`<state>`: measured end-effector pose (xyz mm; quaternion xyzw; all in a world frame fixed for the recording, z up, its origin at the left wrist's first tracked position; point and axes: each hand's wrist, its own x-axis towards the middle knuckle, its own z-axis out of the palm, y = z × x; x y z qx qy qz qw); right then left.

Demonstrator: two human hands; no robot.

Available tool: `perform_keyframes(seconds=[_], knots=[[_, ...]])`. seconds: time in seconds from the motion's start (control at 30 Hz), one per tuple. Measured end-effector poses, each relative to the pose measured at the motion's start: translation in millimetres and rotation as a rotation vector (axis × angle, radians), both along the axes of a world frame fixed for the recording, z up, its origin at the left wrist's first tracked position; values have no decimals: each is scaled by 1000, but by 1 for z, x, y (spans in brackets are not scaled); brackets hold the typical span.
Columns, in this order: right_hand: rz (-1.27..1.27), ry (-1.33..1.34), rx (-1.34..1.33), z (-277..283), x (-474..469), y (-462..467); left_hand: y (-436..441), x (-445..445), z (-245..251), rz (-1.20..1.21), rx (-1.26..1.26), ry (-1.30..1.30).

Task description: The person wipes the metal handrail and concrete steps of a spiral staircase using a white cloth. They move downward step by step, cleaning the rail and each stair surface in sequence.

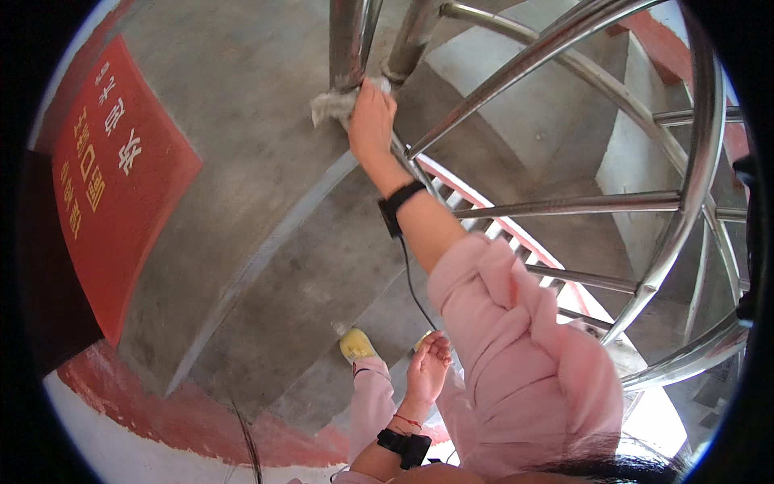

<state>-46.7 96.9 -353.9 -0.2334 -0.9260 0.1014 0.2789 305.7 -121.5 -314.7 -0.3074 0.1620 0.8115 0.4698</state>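
Observation:
My right hand (373, 118) reaches forward and grips a crumpled, greyish-white cloth (331, 108). It presses the cloth around the foot of an upright stainless-steel railing post (347, 45), close to the concrete landing (260, 109). The fingers hide part of the cloth. Nearer my body, my left hand (428, 372) hangs above the steps, palm up. It is empty, its fingers loosely bent. A black strap with a device (402, 202) circles the right wrist, and another black device (406, 448) sits on the left one.
Curved steel rails (695, 139) and slanting balusters (568, 204) rise along the right side. Concrete stairs (290, 302) descend under my yellow shoe (357, 345). A thin cable (414, 290) hangs from the right wristband. A red mat with writing (151, 181) lies at left.

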Motion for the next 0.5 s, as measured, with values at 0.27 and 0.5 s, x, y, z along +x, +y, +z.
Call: perform_keyframes(seconds=[0.27, 0.5], knots=[[35, -15, -129, -25, 56, -1, 10, -17, -16, -4, 175, -40], [-551, 742, -1406, 40, -52, 31, 15, -34, -3, -16, 44, 6]])
